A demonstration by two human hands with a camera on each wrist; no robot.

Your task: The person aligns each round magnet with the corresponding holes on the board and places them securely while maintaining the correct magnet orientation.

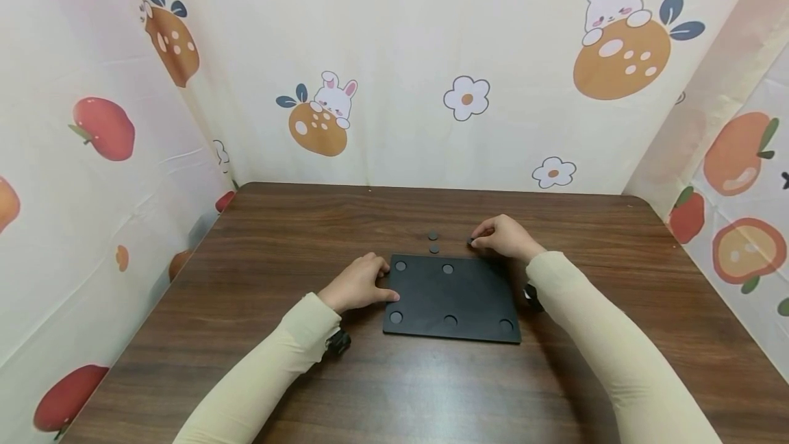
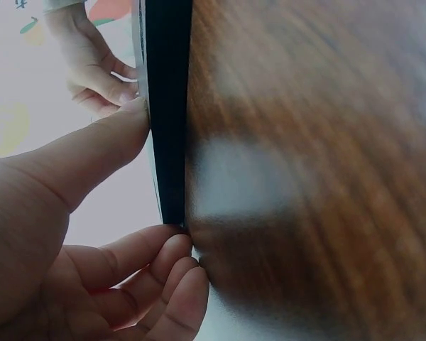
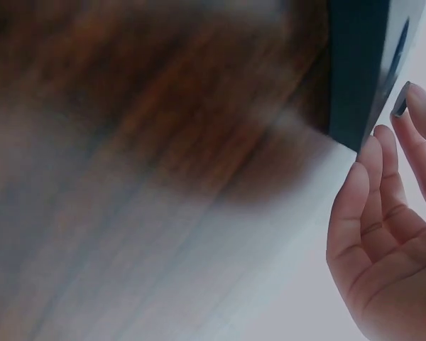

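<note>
A flat black rectangular board [image 1: 456, 300] with several shallow round recesses lies on the table. My left hand [image 1: 360, 284] holds its left side, thumb against the edge and fingers bent at the far-left corner; the left wrist view shows this board [image 2: 167, 106] edge-on. Beyond the far edge, my right hand [image 1: 507, 236] pinches a small dark disc [image 3: 401, 101] between thumb and index finger, the other fingers loosely bent beside a board corner. Two more dark discs, a farther one [image 1: 433, 236] and a nearer one [image 1: 434, 249], lie behind the board. The far-right part of the board is hidden.
The brown wood-grain table [image 1: 296, 225] extends on all sides of the board. A printed curtain [image 1: 407, 33] with rabbits, fruit and flowers stands behind it and along both sides. A small dark device [image 1: 337, 342] sits at the left wrist.
</note>
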